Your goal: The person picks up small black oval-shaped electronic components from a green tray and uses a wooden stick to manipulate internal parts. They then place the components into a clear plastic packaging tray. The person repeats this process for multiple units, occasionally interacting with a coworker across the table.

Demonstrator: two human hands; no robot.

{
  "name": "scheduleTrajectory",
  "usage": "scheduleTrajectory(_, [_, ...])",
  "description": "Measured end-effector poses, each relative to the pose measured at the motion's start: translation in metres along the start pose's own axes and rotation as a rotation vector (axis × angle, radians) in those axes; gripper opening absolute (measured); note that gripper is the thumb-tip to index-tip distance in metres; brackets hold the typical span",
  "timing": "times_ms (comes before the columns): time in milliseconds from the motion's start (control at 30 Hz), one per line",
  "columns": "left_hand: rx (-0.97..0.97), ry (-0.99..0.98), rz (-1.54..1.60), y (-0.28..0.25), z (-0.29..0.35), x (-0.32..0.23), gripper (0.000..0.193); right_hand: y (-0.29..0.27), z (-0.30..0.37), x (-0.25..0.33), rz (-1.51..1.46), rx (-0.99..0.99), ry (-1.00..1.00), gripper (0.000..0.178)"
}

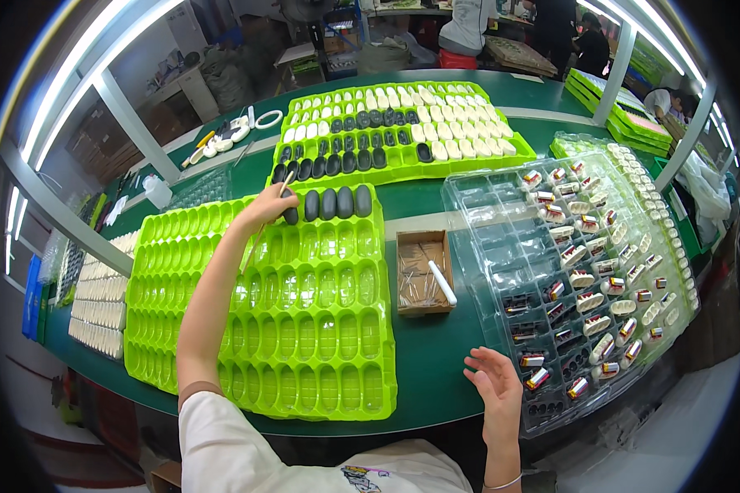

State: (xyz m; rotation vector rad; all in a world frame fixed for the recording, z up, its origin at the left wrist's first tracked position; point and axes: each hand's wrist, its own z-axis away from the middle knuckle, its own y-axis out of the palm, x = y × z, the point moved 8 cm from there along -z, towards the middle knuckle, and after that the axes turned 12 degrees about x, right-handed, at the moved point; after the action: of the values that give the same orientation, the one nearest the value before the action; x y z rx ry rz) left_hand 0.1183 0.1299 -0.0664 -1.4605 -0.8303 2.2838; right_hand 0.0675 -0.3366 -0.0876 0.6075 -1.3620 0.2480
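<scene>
My left hand (265, 207) is stretched over the far row of a large green plastic tray (255, 338) with several rows of oval hollows. Its fingers are closed on a dark oval shell (290, 214). A thin light stick (255, 246) also runs through that hand, sticking out above and below it. Just right of the hand, several dark oval shells (329, 205) fill the far row, and the other hollows hold none. My right hand (495, 384) is raised near the table's front edge, fingers loosely bent and apart, holding nothing. It is nearest to a clear tray of small parts.
A small cardboard box (423, 289) of thin sticks holds a white pen-like tool (442, 283). Farther back, a green tray (460, 168) carries white and dark shells. The clear tray (489, 279) holds red-and-gold cylinders and white pieces. Metal posts (136, 123) rise beside the table.
</scene>
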Motion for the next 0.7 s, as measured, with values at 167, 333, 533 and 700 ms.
scheduleTrajectory(167, [-0.157, 0.089, -0.263, -0.011, -0.001, -0.010, 0.035, -0.004, -0.003, -0.003, 0.002, -0.016, 0.011, 0.027])
scheduleTrajectory(333, [-0.212, 0.100, -0.341, -0.006, -0.004, -0.009, 0.034, -0.005, -0.005, -0.011, -0.006, -0.015, 0.034, 0.024])
scheduleTrajectory(533, [-0.363, 0.260, -0.487, -0.011, 0.005, -0.019, 0.035, -0.005, -0.008, -0.015, 0.046, -0.010, 0.026, 0.023])
scheduleTrajectory(700, [-0.208, 0.055, -0.526, -0.020, -0.006, -0.017, 0.036, -0.006, -0.010, -0.018, 0.086, -0.031, 0.006, 0.022])
